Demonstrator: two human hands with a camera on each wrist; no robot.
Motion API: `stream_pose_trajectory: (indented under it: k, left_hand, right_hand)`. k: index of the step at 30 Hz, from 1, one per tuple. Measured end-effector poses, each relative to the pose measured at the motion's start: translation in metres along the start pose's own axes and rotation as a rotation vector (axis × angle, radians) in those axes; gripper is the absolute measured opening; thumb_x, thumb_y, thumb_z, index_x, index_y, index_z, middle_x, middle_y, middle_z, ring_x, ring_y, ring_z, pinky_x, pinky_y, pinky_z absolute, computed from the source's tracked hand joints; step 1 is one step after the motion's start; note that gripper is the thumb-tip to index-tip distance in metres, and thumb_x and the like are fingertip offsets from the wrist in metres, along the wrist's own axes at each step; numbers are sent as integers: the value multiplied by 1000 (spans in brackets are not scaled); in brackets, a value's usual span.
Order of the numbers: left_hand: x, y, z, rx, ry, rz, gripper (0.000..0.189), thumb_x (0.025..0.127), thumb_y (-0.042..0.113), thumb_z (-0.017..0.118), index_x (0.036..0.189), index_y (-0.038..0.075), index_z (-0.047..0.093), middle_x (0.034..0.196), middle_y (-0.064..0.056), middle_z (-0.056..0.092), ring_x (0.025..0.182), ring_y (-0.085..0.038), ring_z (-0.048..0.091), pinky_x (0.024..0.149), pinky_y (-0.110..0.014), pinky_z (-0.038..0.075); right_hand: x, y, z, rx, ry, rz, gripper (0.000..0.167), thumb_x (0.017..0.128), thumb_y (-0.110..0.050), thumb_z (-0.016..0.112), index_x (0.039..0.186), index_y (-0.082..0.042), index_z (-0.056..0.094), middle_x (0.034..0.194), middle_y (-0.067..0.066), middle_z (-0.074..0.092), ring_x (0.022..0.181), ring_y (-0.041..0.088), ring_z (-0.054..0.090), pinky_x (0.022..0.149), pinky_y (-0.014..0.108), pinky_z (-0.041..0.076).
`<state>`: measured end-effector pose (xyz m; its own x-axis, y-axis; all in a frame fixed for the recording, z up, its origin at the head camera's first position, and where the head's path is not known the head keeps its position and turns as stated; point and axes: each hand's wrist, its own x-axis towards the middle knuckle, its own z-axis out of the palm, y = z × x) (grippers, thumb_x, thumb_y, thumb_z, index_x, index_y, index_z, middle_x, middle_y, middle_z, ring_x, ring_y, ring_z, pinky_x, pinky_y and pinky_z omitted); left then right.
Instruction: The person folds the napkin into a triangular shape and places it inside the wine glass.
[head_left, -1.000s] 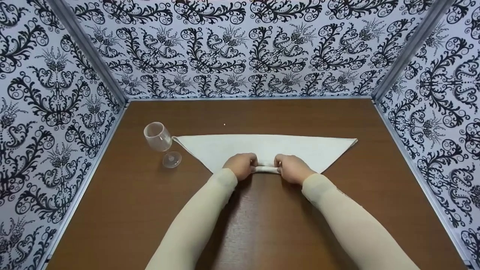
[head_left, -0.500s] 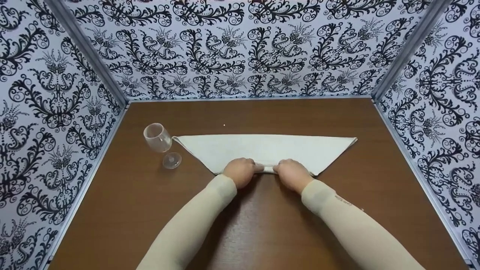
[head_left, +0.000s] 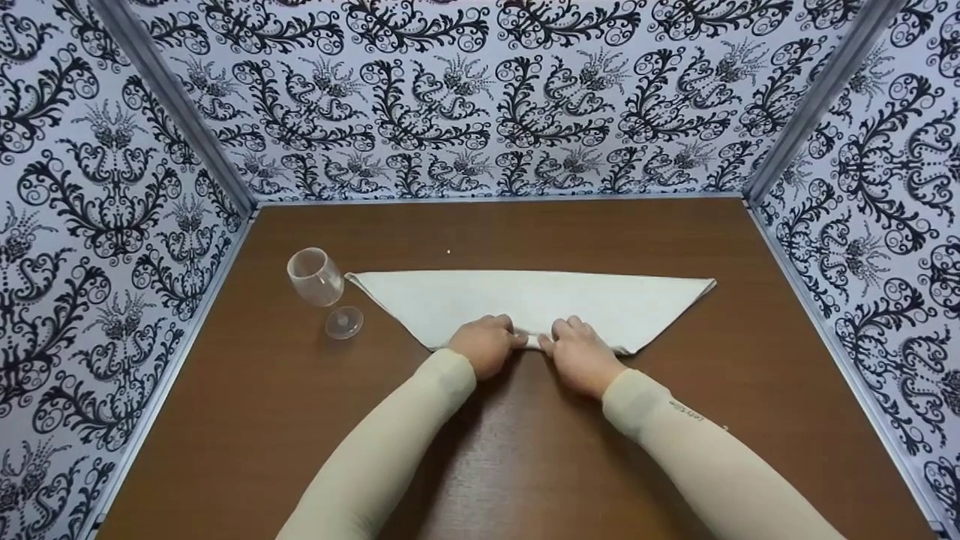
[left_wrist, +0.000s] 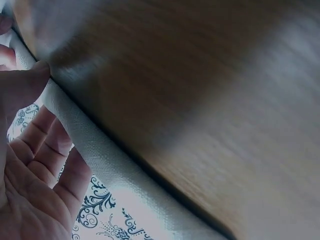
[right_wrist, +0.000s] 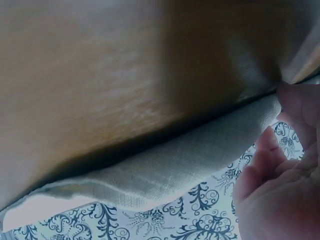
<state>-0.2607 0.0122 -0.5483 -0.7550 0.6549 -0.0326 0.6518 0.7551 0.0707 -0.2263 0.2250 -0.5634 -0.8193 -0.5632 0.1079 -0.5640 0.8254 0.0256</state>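
Note:
A white cloth napkin [head_left: 517,296] lies spread on the brown table, its long straight edge at the far side and its two side corners pointing outward. The near edge is rolled up into a narrow tube. My left hand [head_left: 484,347] pinches this roll left of its middle; in the left wrist view the thumb lies on the near side of the roll [left_wrist: 100,142], the fingers beyond it. Close beside it, my right hand [head_left: 583,358] pinches the roll too, thumb pressed against the cloth [right_wrist: 185,150] in the right wrist view. A short stretch of roll shows between both thumbs.
A clear stemmed wine glass [head_left: 316,279] stands upright on the table [head_left: 247,420], close to the napkin's left corner. Patterned black-and-white walls [head_left: 480,112] with grey metal corner strips enclose the table at the back and both sides.
My hands have shifted slightly toward me along with the rolled near edge. The thumbs have come closer together, and the right fingers have re-placed themselves on the roll. The glass has not moved.

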Motion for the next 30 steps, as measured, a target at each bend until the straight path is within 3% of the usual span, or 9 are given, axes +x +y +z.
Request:
stream_pose_trajectory:
  k: [8, 16, 20, 22, 27, 30]
  left_hand:
    - [3, -1, 4, 47, 18, 3, 28, 107, 29, 59, 128, 28, 77, 110, -1, 70, 95, -23, 69, 81, -38, 60]
    - [11, -1, 8, 34, 4, -25, 25, 104, 29, 63, 122, 31, 80, 105, 0, 72, 93, -23, 71, 80, -39, 61]
    - [15, 0, 10, 61, 20, -53, 21, 103, 34, 62, 111, 28, 81, 100, -1, 73, 90, -25, 72, 79, -41, 61]
    - [16, 2, 10, 60, 24, -67, 19, 103, 32, 64, 108, 29, 82, 99, 0, 75, 91, -24, 73, 81, -41, 61]
    - [14, 3, 6, -102, -27, -130, 22, 103, 19, 66, 112, 30, 84, 111, 2, 80, 105, -19, 74, 94, -38, 60]
    - [15, 1, 3, -272, -76, -199, 27, 104, 15, 63, 119, 28, 82, 121, 3, 79, 117, -18, 72, 103, -36, 57]
  right_hand:
    - [3, -2, -6, 72, -68, 19, 29, 107, -12, 58, 130, 2, 70, 92, 14, 57, 79, 32, 52, 68, 47, 50]
    - [11, 6, -2, 239, -45, 130, 32, 109, -21, 57, 89, -4, 75, 81, 8, 61, 70, 26, 53, 66, 45, 49]
    - [13, 9, -1, 232, -17, 124, 28, 105, -22, 64, 86, -6, 76, 77, 7, 62, 65, 25, 52, 62, 44, 48]
    - [13, 10, -1, 184, -14, 81, 23, 103, -18, 67, 86, -7, 77, 76, 7, 62, 66, 26, 56, 63, 44, 50]
    - [10, 11, -6, 161, -57, 39, 18, 98, -4, 67, 83, -9, 74, 76, 6, 63, 70, 25, 61, 72, 45, 54]
    - [11, 10, -8, 220, -102, 108, 18, 98, -1, 65, 86, -10, 75, 77, 6, 62, 71, 22, 56, 74, 44, 54]
